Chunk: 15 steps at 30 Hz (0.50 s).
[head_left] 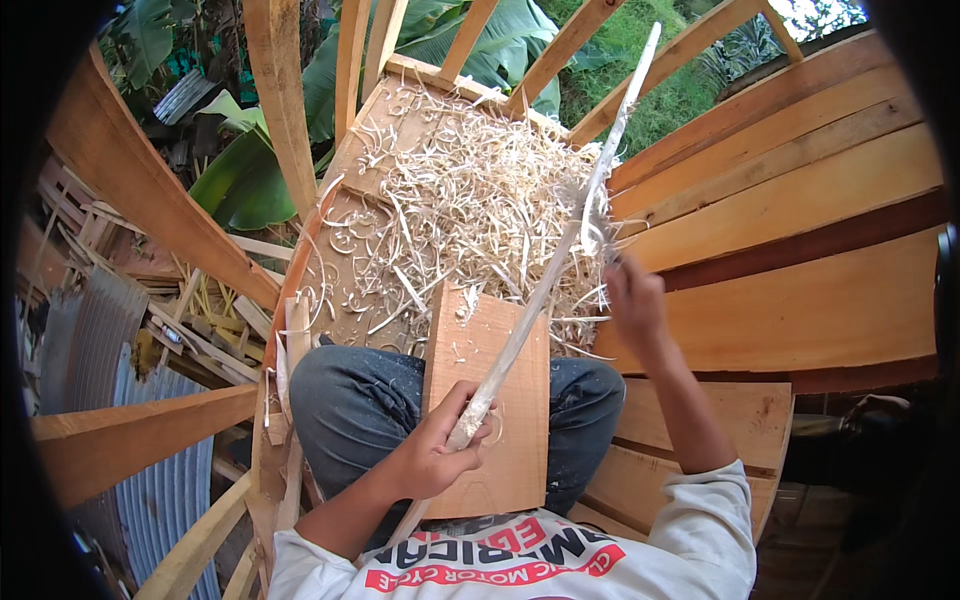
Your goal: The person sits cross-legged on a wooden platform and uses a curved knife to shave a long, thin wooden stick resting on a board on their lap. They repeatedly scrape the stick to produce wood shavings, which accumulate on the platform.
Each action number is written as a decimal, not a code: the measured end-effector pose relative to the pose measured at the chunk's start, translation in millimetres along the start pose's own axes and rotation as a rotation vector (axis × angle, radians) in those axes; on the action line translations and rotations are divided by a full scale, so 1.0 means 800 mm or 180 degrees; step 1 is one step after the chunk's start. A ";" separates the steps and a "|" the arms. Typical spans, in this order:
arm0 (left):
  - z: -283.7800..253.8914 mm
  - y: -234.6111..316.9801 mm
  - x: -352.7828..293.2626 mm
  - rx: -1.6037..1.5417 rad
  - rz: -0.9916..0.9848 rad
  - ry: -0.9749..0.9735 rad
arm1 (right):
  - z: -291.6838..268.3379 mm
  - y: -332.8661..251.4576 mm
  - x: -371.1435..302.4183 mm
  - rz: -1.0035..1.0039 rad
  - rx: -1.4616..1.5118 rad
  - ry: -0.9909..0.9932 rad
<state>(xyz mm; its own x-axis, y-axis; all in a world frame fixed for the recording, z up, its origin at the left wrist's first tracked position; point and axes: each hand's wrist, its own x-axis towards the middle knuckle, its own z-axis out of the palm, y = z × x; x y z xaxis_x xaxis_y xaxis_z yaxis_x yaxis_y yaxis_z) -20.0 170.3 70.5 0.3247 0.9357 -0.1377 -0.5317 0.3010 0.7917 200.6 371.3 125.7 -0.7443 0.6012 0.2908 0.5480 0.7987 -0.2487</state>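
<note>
A long, pale, roughly shaved wooden stick slants from my body up to the far right. My left hand is closed around its lower part, over a flat wooden board that rests across my lap. To the right of the stick, my right hand is raised with its fingers curled. A grey smear of motion lies between that hand and the stick, so what the hand grips cannot be made out. Pale curls of wood hang at the stick beside the smear. A few shavings lie on the board.
Ahead of my knees, a heap of wood shavings covers much of the wooden floor. Upright wooden slats stand around the left and far sides. A plank wall rises at the right. Corrugated sheets and scrap wood lie outside, left.
</note>
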 end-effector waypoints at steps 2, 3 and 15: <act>-0.003 0.003 -0.002 -0.0035 -0.0056 -0.0051 | 0.000 0.009 0.004 0.0391 0.0000 0.0130; -0.005 -0.005 -0.002 0.0128 0.0072 -0.0078 | 0.003 0.000 0.005 0.0230 -0.0072 0.0124; -0.010 -0.003 -0.001 -0.0341 -0.0220 -0.0158 | 0.018 0.012 0.022 0.0736 0.0296 0.0439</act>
<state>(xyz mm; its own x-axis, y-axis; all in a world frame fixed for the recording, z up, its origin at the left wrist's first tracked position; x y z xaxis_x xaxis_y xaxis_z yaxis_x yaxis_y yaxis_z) -25.5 170.4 63.7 0.4005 0.9026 -0.1579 -0.5864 0.3849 0.7128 187.8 389.1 115.2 -0.5412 0.7701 0.3378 0.6550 0.6379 -0.4050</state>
